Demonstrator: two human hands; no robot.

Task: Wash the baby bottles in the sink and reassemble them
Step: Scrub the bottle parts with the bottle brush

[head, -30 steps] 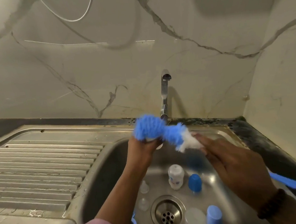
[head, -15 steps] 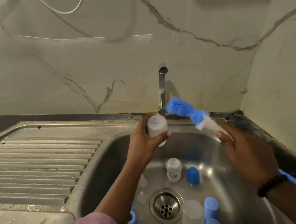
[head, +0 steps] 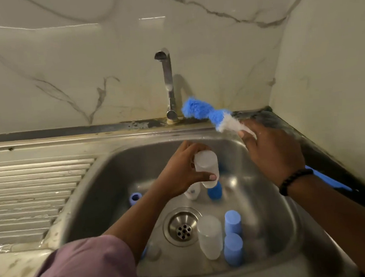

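Observation:
My left hand (head: 179, 173) grips a translucent white bottle body (head: 207, 168) over the middle of the steel sink (head: 107, 182). My right hand (head: 271, 151) holds a bottle brush, its blue and white bristle head (head: 205, 113) pointing up-left beside the tap (head: 168, 85) and its blue handle (head: 329, 180) sticking out behind my wrist. In the basin lie another translucent bottle (head: 210, 237), two light blue caps (head: 232, 222) (head: 233, 249), a darker blue cap (head: 215, 192), a small white bottle (head: 193, 192) partly hidden by my hand, and a blue ring (head: 135, 198).
The drain (head: 183, 228) sits at the basin's centre. A ribbed steel drainboard (head: 36, 191) stretches to the left. Marble wall panels close off the back and the right side, with a dark counter strip (head: 320, 150) along the right rim.
The brush has come out of the bottle and swung right towards the tap. My left hand has lowered the bottle into the basin area. The view has tilted further down.

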